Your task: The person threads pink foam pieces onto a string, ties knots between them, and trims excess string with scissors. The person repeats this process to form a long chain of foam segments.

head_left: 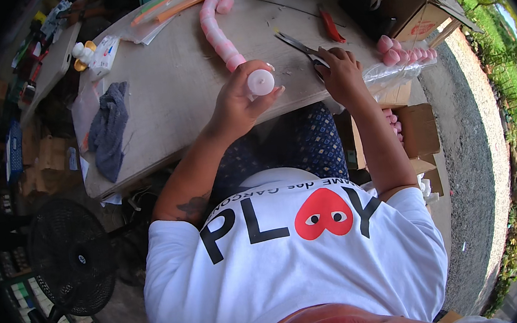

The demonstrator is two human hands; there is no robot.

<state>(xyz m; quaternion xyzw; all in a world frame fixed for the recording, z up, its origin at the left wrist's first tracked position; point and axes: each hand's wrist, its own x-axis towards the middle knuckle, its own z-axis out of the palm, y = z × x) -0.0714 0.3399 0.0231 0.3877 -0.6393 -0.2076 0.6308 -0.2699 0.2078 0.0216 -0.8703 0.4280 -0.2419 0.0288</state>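
The left hand [237, 104] curls fingers and thumb around a pale pink disc-ended piece [261, 82], above the table's near edge. A curved row of pink cylinders [212, 32] runs far from it. Right, the right hand [344, 77] covers the handles of scissors [295, 42]; its grip cannot be told. A red-handled tool [331, 28] lies beyond; a gray cloth [109, 129] lies far left.

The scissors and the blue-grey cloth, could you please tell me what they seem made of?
The scissors seem to have metal blades, given their sheen; the dark handles look plastic. The blue-grey cloth seems matte fabric, judging by its soft folds; fibre unclear.
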